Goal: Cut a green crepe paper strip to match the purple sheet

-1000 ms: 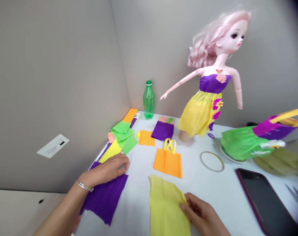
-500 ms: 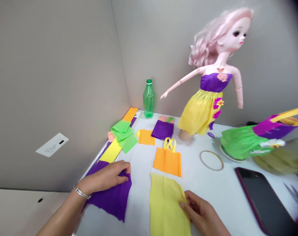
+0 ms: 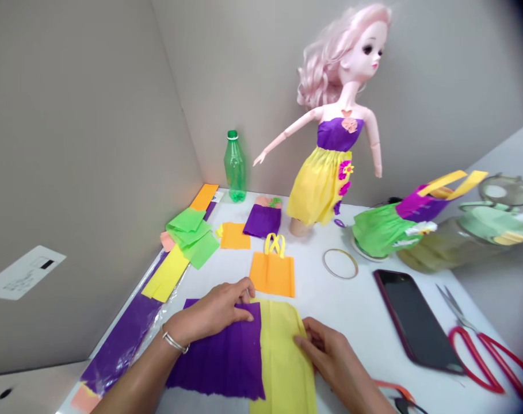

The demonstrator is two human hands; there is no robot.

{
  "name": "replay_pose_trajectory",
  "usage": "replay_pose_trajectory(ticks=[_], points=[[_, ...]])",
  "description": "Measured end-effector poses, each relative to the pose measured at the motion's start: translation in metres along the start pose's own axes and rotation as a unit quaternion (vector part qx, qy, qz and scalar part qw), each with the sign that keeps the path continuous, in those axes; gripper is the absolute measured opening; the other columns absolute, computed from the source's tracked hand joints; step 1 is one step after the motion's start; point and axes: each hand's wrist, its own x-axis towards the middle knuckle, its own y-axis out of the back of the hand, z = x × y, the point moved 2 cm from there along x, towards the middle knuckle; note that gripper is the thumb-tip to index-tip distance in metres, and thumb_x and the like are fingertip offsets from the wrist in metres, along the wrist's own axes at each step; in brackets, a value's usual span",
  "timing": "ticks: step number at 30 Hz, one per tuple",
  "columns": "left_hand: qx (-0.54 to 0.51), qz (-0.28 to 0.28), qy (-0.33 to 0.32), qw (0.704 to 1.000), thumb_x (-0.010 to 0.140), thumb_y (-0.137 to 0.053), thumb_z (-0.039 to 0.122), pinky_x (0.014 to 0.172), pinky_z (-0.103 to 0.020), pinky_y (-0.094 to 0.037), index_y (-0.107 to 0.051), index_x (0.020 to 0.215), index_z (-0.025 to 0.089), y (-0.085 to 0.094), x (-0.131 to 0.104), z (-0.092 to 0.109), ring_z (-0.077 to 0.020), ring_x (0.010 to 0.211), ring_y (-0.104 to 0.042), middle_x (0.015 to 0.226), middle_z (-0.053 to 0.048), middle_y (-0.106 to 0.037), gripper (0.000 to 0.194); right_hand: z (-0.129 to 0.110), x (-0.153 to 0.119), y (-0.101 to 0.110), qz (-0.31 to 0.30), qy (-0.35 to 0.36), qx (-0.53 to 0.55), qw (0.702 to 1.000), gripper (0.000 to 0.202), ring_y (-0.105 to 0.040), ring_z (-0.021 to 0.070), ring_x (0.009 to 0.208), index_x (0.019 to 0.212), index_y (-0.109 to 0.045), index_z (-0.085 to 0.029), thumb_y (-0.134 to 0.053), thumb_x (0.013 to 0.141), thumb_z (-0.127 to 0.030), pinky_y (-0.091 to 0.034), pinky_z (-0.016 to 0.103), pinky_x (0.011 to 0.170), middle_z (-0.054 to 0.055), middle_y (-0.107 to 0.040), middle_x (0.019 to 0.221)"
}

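Note:
My left hand point(image 3: 212, 315) lies flat on a purple crepe paper sheet point(image 3: 226, 359), pinching its upper edge. The purple sheet overlaps the left side of a yellow crepe paper sheet point(image 3: 282, 356) on the white table point(image 3: 356, 310). My right hand point(image 3: 330, 359) holds the yellow sheet's right edge. Just beyond the two sheets lies a small orange paper bag with yellow handles point(image 3: 273, 270). A pink-haired doll point(image 3: 334, 123) in a purple and yellow paper dress stands at the back.
A dark phone point(image 3: 416, 322) and red-handled scissors point(image 3: 481, 348) lie at the right. A thin ring point(image 3: 340, 263), a green paper dress point(image 3: 384, 230), a glass jar point(image 3: 481, 230), a green bottle point(image 3: 235, 169) and stacks of coloured paper point(image 3: 190, 236) fill the back and left. Grey walls enclose the table.
My left hand has dragged the purple sheet to the right until it overlaps the yellow sheet. The view has shifted right, bringing the scissors and jar into sight.

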Motion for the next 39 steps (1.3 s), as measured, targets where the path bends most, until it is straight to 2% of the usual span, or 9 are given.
replay_pose_trajectory(ticks=[6, 21, 23, 25, 28, 30, 32, 35, 39], points=[[0.047, 0.009, 0.010, 0.999, 0.082, -0.061, 0.018, 0.081, -0.030, -0.042, -0.048, 0.106, 0.027, -0.005, 0.004, -0.006, -0.0210, 0.093, -0.060, 0.102, -0.001, -0.063, 0.028, -0.002, -0.002, 0.002, 0.012, 0.005, -0.021, 1.000, 0.024, -0.038, 0.0122, 0.058, 0.072, -0.045, -0.021, -0.048, 0.089, -0.039, -0.029, 0.023, 0.052, -0.006, -0.038, 0.061], [0.102, -0.006, -0.001, 0.995, 0.083, -0.061, 0.014, 0.077, -0.031, -0.044, -0.046, 0.109, 0.026, 0.004, 0.003, -0.007, -0.0223, 0.089, -0.061, 0.096, -0.001, -0.063, 0.033, -0.009, -0.004, 0.007, 0.006, -0.006, -0.023, 1.000, 0.022, -0.041, 0.0126, 0.058, 0.077, -0.051, -0.021, -0.047, 0.088, -0.039, -0.031, 0.022, 0.052, -0.005, -0.042, 0.062], [0.113, 0.008, -0.007, 0.994, 0.083, -0.061, 0.012, 0.083, -0.033, -0.044, -0.046, 0.110, 0.026, 0.004, 0.000, -0.001, -0.0237, 0.096, -0.059, 0.104, -0.002, -0.062, 0.034, -0.008, -0.004, 0.007, 0.009, -0.006, -0.023, 1.000, 0.022, -0.042, 0.0128, 0.058, 0.077, -0.052, -0.021, -0.048, 0.088, -0.039, -0.032, 0.022, 0.053, -0.005, -0.042, 0.061], [0.150, 0.054, -0.016, 0.987, 0.084, -0.061, 0.012, 0.090, -0.038, -0.042, -0.047, 0.109, 0.025, 0.002, -0.006, 0.006, -0.0261, 0.104, -0.054, 0.112, -0.005, -0.058, 0.031, -0.008, -0.004, 0.008, 0.009, -0.007, -0.026, 1.000, 0.021, -0.042, 0.0129, 0.058, 0.077, -0.053, -0.021, -0.048, 0.088, -0.039, -0.032, 0.022, 0.053, -0.005, -0.043, 0.061], [0.209, 0.124, -0.037, 0.969, 0.089, -0.057, 0.015, 0.091, -0.044, -0.043, -0.049, 0.103, 0.023, -0.011, -0.018, 0.014, -0.0271, 0.102, -0.052, 0.109, -0.006, -0.058, 0.018, -0.008, -0.004, 0.008, 0.008, -0.006, -0.031, 0.999, 0.021, -0.042, 0.0132, 0.058, 0.078, -0.052, -0.021, -0.047, 0.088, -0.039, -0.032, 0.023, 0.054, -0.005, -0.043, 0.061], [0.209, 0.127, -0.057, 0.968, 0.091, -0.054, 0.016, 0.091, -0.044, -0.047, -0.050, 0.103, 0.023, -0.028, -0.027, 0.012, -0.0267, 0.102, -0.054, 0.109, -0.006, -0.059, 0.014, -0.008, -0.003, 0.009, 0.006, -0.005, -0.036, 0.999, 0.022, -0.042, 0.0132, 0.058, 0.077, -0.052, -0.021, -0.046, 0.089, -0.039, -0.032, 0.023, 0.054, -0.005, -0.042, 0.061], [0.197, 0.124, -0.077, 0.969, 0.090, -0.055, 0.014, 0.100, -0.045, -0.047, -0.049, 0.112, 0.024, -0.049, -0.036, 0.003, -0.0272, 0.113, -0.055, 0.118, -0.007, -0.060, 0.025, -0.008, -0.003, 0.009, 0.004, -0.006, -0.037, 0.999, 0.023, -0.042, 0.0132, 0.058, 0.077, -0.051, -0.021, -0.046, 0.089, -0.040, -0.032, 0.023, 0.055, -0.005, -0.042, 0.061], [0.207, 0.136, -0.100, 0.964, 0.088, -0.058, 0.016, 0.111, -0.050, -0.042, -0.036, 0.135, 0.025, -0.076, -0.044, -0.015, -0.0303, 0.135, -0.045, 0.144, -0.011, -0.049, 0.052, -0.007, -0.003, 0.008, 0.004, -0.007, -0.028, 1.000, 0.024, -0.042, 0.0132, 0.057, 0.076, -0.051, -0.022, -0.047, 0.088, -0.042, -0.032, 0.024, 0.054, -0.005, -0.041, 0.061], [0.234, 0.113, -0.105, 0.960, 0.086, -0.058, 0.011, 0.116, -0.052, -0.036, -0.015, 0.151, 0.024, -0.093, -0.045, -0.032, -0.0284, 0.145, -0.030, 0.158, -0.011, -0.033, 0.079, -0.007, -0.003, 0.009, 0.005, -0.004, -0.022, 1.000, 0.024, -0.042, 0.0136, 0.057, 0.079, -0.052, -0.022, -0.048, 0.088, -0.044, -0.032, 0.024, 0.054, -0.005, -0.041, 0.061]])
